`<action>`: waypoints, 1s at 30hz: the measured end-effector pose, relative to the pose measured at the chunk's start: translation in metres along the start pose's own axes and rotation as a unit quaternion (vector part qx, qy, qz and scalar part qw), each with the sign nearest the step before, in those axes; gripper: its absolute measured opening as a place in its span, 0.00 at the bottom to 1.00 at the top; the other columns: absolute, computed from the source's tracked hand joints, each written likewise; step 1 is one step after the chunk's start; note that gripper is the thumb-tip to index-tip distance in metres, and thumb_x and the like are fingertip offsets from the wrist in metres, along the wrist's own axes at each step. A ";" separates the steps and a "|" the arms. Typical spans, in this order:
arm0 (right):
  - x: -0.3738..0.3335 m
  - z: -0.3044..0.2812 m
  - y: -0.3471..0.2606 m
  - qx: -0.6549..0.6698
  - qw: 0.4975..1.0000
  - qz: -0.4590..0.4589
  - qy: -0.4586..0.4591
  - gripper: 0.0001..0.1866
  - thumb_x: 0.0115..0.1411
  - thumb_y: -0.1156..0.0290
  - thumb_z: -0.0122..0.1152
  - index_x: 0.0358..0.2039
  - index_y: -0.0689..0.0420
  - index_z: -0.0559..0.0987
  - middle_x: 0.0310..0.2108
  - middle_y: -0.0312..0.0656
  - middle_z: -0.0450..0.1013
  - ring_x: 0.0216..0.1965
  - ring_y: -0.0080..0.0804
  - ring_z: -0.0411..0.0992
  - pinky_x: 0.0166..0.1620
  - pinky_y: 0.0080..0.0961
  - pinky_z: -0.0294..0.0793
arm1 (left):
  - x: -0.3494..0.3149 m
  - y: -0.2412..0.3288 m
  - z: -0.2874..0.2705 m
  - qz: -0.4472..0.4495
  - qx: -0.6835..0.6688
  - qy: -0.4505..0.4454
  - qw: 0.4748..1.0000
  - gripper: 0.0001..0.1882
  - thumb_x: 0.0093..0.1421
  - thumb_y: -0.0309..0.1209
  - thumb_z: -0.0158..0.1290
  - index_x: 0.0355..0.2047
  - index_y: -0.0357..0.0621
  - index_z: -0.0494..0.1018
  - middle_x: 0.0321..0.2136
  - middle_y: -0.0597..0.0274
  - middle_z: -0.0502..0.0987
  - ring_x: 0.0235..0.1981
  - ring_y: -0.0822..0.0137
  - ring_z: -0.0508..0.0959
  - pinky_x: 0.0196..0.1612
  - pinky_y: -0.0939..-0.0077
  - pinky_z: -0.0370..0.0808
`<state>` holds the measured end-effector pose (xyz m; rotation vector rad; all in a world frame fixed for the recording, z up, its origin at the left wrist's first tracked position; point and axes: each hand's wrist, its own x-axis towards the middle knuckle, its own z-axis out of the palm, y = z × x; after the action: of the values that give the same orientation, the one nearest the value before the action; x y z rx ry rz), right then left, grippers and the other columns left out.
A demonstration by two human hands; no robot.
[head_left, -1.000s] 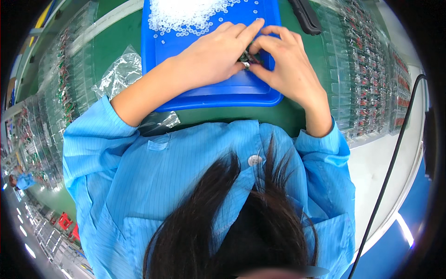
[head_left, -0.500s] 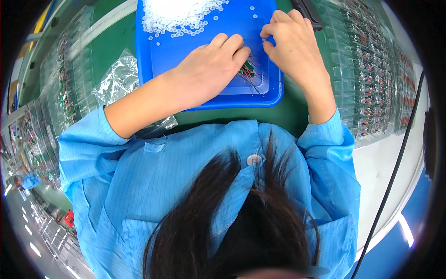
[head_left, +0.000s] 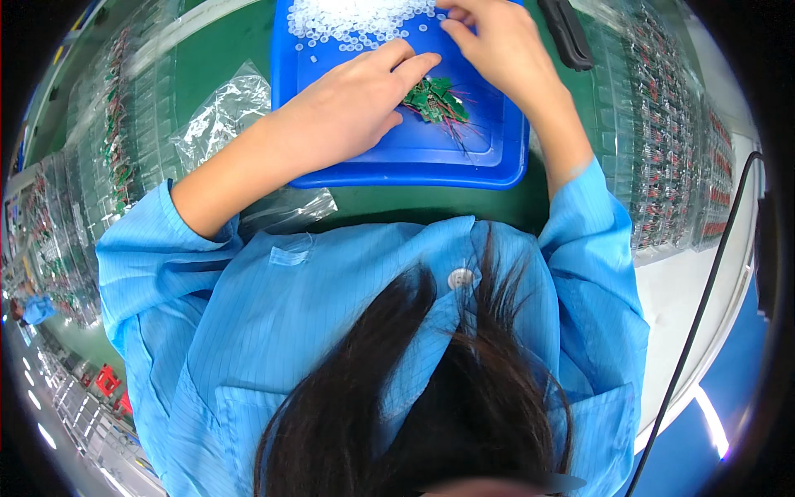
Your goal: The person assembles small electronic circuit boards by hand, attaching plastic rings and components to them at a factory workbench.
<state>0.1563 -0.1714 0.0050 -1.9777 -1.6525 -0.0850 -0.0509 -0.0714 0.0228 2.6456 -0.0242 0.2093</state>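
In the head view, a blue tray (head_left: 406, 174) holds a heap of small white translucent plastic rings (head_left: 356, 18) at its far end. Nearer me in the tray lies a small pile of green circuit boards (head_left: 439, 101) with red and black wires. My left hand (head_left: 352, 103) is over the tray beside the boards, its thumb and forefinger apart; its other fingers are partly hidden. Just right of the rings is my right hand (head_left: 501, 41), with a gap between thumb and forefinger. Its fingertips reach close to the picture's top edge.
A crumpled clear plastic bag (head_left: 219, 120) lies left of the tray on the green table (head_left: 203, 41). Clear trays of wired boards (head_left: 662, 141) stand at the right, more at the left. A black object (head_left: 566, 33) lies beyond my right hand.
My right hand has moved up and left from the tray's right edge to the rings. My left hand's thumb has parted from its fingers, and more of the boards shows. The view has shifted slightly.
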 end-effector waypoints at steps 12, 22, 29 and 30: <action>-0.049 -0.022 -0.033 0.124 0.985 0.063 -0.105 0.08 0.53 0.72 0.69 0.33 0.61 0.83 0.29 0.47 0.77 0.31 0.42 0.79 0.37 0.34 0.78 | -0.009 0.014 0.016 -0.007 -0.036 0.011 0.999 0.18 0.57 0.22 0.58 0.48 0.43 0.69 0.44 0.55 0.72 0.42 0.50 0.78 0.44 0.58 0.79; -0.050 -0.012 -0.025 0.148 0.989 -0.005 -0.030 0.07 0.53 0.73 0.67 0.33 0.60 0.84 0.30 0.47 0.77 0.31 0.44 0.79 0.37 0.37 0.77 | 0.007 0.013 0.009 0.068 0.091 0.088 0.990 0.24 0.46 0.22 0.63 0.45 0.38 0.72 0.46 0.51 0.70 0.50 0.50 0.72 0.55 0.59 0.73; -0.073 -0.024 -0.033 0.203 0.968 0.136 -0.053 0.12 0.51 0.83 0.66 0.34 0.63 0.73 0.31 0.52 0.77 0.31 0.46 0.80 0.36 0.38 0.80 | 0.030 0.003 0.006 -0.039 0.065 -0.088 0.993 0.41 0.51 0.22 0.64 0.64 0.29 0.60 0.54 0.44 0.67 0.58 0.45 0.68 0.62 0.62 0.68; -0.073 -0.022 -0.032 0.228 0.963 0.139 -0.030 0.11 0.51 0.83 0.65 0.34 0.63 0.73 0.31 0.52 0.77 0.31 0.46 0.80 0.36 0.38 0.80 | 0.031 0.003 0.007 -0.035 0.067 -0.103 0.992 0.40 0.51 0.22 0.63 0.64 0.29 0.60 0.53 0.43 0.67 0.57 0.45 0.69 0.62 0.62 0.68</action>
<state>0.1153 -0.2428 0.0069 -1.8349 -1.2683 0.4265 -0.0196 -0.0772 0.0227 2.7857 0.0147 -0.0905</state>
